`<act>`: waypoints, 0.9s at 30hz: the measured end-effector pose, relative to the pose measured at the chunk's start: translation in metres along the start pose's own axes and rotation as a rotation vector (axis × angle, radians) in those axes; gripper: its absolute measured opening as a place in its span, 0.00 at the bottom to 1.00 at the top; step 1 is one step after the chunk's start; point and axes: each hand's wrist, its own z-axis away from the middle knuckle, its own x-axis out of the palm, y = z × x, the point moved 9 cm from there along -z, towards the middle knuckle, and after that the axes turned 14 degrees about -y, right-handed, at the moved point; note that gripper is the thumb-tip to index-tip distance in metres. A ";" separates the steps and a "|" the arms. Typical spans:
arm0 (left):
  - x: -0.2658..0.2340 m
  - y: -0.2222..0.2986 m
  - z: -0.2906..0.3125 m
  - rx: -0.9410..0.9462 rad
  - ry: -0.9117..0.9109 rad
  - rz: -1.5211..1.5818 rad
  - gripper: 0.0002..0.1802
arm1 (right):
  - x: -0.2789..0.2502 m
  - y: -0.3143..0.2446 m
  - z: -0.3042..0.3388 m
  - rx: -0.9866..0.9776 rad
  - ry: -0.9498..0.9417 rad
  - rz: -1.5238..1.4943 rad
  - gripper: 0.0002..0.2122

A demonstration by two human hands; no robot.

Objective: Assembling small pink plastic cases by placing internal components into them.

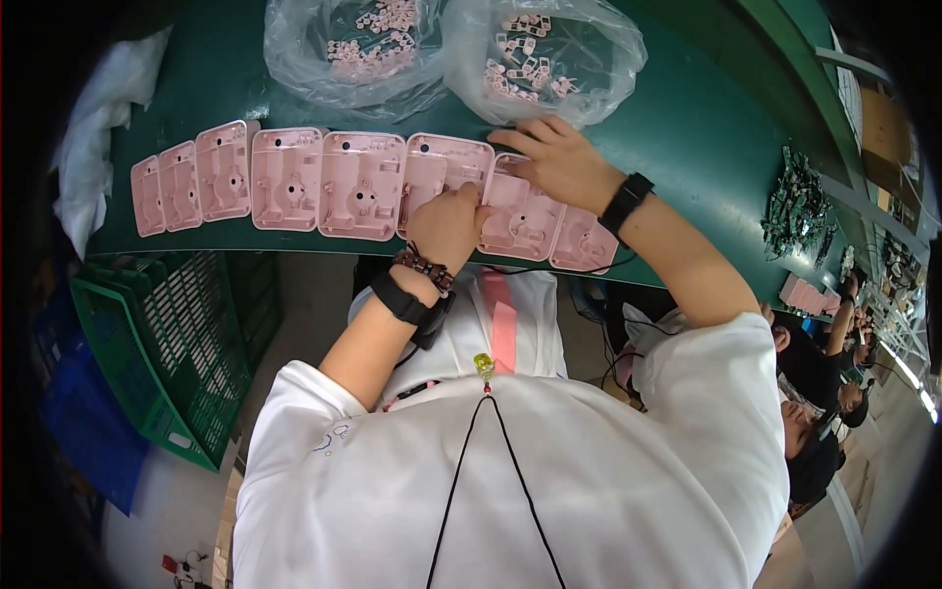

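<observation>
Several shallow pink plastic housings (361, 187) stand in a curved row along the near edge of the green table. My left hand (444, 226) is over the housing (449, 147) right of the middle, fingers curled together inside it. Anything in those fingertips is too small or hidden to name. Just to the right, my right hand (564, 165) reaches across the far end of the neighbouring housing (523, 218). Its fingers point left and are spread apart, and I see nothing held in them. The thumb lies close to that housing's far wall.
Two clear plastic bags (599, 49) with small pink parts (388, 49) stand beyond the row. A tangled dark heap (800, 206) lies on the table at right. A green crate (167, 344) stands below the table's left edge. Other people sit at far right.
</observation>
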 end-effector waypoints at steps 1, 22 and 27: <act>0.000 0.000 0.000 0.001 -0.027 -0.010 0.13 | -0.002 0.002 0.004 0.035 0.005 -0.031 0.06; -0.043 -0.013 0.042 0.151 -0.679 1.358 0.33 | -0.034 -0.064 -0.025 0.637 0.489 -1.214 0.09; -0.043 -0.034 0.038 0.201 -0.539 1.226 0.21 | -0.033 -0.060 -0.019 0.752 0.472 -1.305 0.10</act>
